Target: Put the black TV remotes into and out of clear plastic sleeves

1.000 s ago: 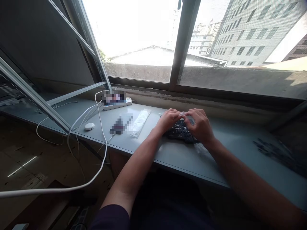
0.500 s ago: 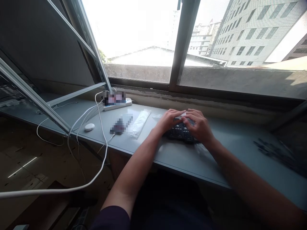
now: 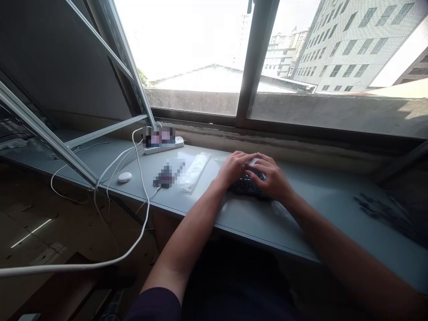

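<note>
A black device with rows of small keys [image 3: 245, 183] lies on the grey ledge [image 3: 240, 218] under the window. Both my hands rest on its far end. My left hand [image 3: 232, 168] curls over the left side, fingers bent and touching the device. My right hand [image 3: 273, 179] covers the right side, with its fingers curled towards the left hand. A small pale piece [image 3: 254, 160] shows between the fingertips of both hands. I cannot make out what it is. Most of the device is hidden beneath my hands.
A clear plastic sleeve [image 3: 195, 169] and a pixelated item [image 3: 167, 174] lie left of my hands. Further left are a white oval puck [image 3: 125, 177], a power strip [image 3: 163, 145], loose white cables [image 3: 142, 187] and slanted metal bars [image 3: 50, 133]. A dark smudge-like patch [image 3: 384, 207] lies at the right.
My right hand has slid left and further over the keys, hiding more of the device. My left hand has barely moved.
</note>
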The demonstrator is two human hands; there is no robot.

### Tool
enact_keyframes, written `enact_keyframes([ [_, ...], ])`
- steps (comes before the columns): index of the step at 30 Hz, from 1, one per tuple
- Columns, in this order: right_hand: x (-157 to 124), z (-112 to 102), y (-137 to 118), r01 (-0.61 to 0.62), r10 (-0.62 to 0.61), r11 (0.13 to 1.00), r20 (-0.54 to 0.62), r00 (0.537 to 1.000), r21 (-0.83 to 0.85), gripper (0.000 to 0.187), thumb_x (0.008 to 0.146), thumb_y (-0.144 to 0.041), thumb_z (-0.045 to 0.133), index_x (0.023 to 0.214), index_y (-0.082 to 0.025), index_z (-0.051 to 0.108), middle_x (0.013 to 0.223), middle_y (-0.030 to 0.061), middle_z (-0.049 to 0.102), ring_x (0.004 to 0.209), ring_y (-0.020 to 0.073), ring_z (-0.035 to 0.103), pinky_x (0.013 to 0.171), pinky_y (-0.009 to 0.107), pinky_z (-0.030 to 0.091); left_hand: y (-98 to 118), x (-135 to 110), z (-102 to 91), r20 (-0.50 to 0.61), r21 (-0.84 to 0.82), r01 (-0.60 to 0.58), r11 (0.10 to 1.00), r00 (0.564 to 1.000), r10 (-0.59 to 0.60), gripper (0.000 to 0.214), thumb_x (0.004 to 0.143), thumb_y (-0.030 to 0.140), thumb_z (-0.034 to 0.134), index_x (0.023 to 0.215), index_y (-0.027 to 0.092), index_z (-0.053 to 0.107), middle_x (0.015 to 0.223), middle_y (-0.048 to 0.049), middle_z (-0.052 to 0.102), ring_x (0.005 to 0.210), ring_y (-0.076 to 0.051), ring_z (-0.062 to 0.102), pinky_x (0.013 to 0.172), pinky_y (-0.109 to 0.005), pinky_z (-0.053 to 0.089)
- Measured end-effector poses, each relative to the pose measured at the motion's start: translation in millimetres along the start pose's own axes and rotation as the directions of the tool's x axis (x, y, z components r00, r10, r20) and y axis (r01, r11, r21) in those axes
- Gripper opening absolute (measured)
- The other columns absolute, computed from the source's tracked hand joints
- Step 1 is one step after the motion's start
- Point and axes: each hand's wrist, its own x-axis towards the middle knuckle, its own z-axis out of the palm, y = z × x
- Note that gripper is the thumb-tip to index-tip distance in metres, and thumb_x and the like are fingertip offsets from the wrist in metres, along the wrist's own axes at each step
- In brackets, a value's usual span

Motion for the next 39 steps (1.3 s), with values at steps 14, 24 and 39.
enact_keyframes([
  [14,0,-4,3,-0.104,0.105,0.991,0.005,0.994,-0.084,0.052,0.112,-0.053,0.067,0.155,-0.024,0.074,0.156,0.0154,0.072,0.16,0.0456,0.051,0.132,0.068,0.044,12,3,-7.2,-0.388,-0.079,0.252,0.964,0.883,-0.263,0.012,0.108,0.027,0.068,0.112,0.023,0.078,0.115,-0.0113,0.072,0.101,-0.024,0.071,0.093,-0.038,0.061],
  [24,0,-4,4,-0.116,0.116,0.99,-0.012,0.993,-0.085,0.054,0.112,-0.056,0.065,0.157,-0.026,0.073,0.156,0.015,0.073,0.161,0.046,0.051,0.131,0.068,0.043,27,3,-12.7,-0.246,-0.224,0.385,0.895,0.867,-0.434,0.043,0.115,0.06,0.053,0.094,0.026,0.071,0.076,-0.0023,0.077,0.074,-0.021,0.073,0.078,-0.033,0.052],
  [39,1,-3,-5,0.032,-0.034,0.997,0.036,0.999,0.069,0.041,0.111,-0.043,0.073,0.149,-0.032,0.081,0.147,0.0102,0.079,0.161,0.0417,0.052,0.129,0.068,0.049,6,13,-4.5,-0.012,-0.861,0.344,0.375,0.722,-0.692,0.064,0.108,0.076,0.058,0.135,0.022,0.079,0.127,-0.0143,0.084,0.123,-0.033,0.078,0.11,-0.041,0.059],
])
